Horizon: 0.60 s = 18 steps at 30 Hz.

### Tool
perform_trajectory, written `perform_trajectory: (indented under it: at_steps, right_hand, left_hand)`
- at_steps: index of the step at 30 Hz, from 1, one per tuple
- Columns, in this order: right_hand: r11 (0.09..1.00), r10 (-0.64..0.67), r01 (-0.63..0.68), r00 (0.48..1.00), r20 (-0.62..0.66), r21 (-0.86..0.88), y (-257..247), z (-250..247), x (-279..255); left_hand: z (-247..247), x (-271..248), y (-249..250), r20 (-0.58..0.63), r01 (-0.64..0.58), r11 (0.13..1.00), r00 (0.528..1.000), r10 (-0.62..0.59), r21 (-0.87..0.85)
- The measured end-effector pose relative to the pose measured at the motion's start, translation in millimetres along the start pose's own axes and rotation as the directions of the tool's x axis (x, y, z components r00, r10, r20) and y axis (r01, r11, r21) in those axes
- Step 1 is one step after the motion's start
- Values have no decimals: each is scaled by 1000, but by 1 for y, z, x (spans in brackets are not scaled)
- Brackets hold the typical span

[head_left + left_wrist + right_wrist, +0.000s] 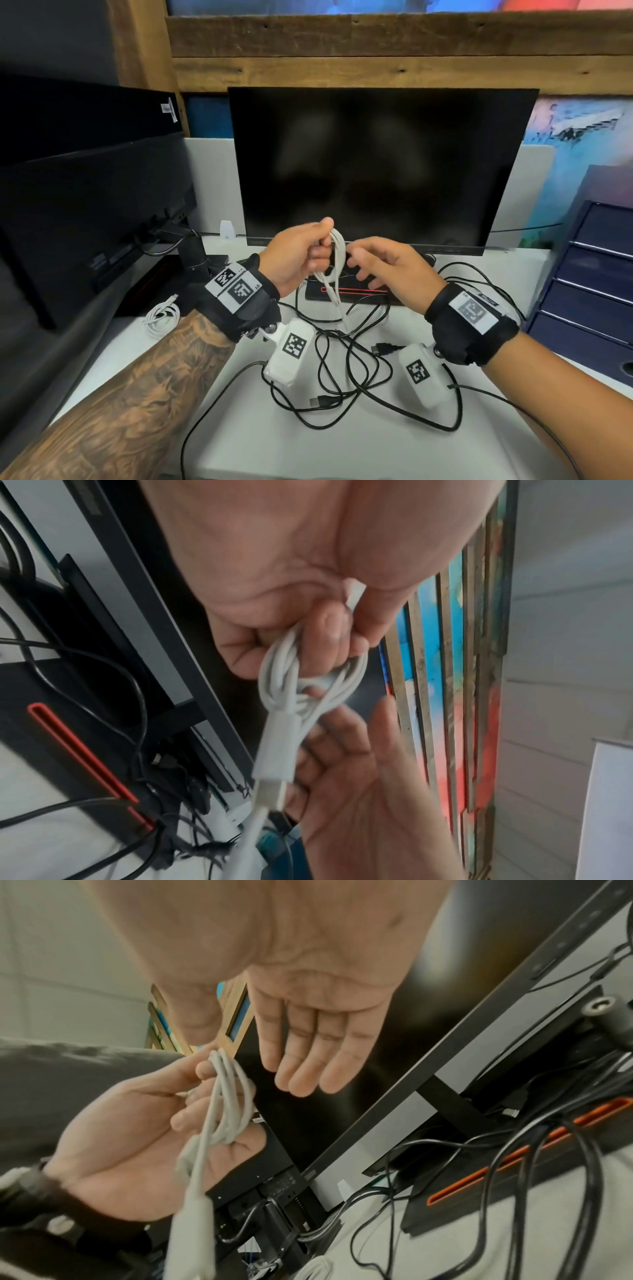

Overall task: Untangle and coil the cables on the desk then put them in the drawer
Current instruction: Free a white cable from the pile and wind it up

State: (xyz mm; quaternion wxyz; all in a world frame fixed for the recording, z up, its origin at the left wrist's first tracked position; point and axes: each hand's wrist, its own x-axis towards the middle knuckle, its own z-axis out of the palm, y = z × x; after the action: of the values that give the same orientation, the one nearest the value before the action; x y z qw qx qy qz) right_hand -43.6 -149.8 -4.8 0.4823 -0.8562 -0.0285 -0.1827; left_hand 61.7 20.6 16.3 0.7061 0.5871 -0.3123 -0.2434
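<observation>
My left hand (pixel 317 245) pinches a looped white cable (pixel 335 263) between thumb and fingers, lifted above the desk before the monitor. The same white cable (pixel 301 691) hangs from the left hand (pixel 329 631) in several loops, its plug end dangling down. In the right wrist view the white cable (pixel 222 1104) drapes across the left hand (pixel 143 1123). My right hand (pixel 368 265) hovers just right of the loops with fingers spread and relaxed, holding nothing; its fingers (pixel 308 1056) point straight out. Tangled black cables (pixel 346 363) lie on the white desk (pixel 342 445) below both hands.
A coiled white cable (pixel 161 317) lies at the desk's left. A black monitor (pixel 376 164) stands behind the hands, its base with a red slot (pixel 356 291) beneath them. A second monitor (pixel 85 212) is at the left. A dark blue drawer unit (pixel 589 274) stands at the right.
</observation>
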Motion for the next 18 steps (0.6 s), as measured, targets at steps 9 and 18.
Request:
perform_trajectory:
  at_steps: [9,18]
  right_hand:
    - [986,13,-9,1000,-25,164,2,6,2]
    - [966,129,-114,990,-50,233,5,7,5]
  left_hand:
    - [11,-3,-8,5,8,978,1000,-10,210]
    - [-11,-2,-13,-23,-3,908,1000,14,420]
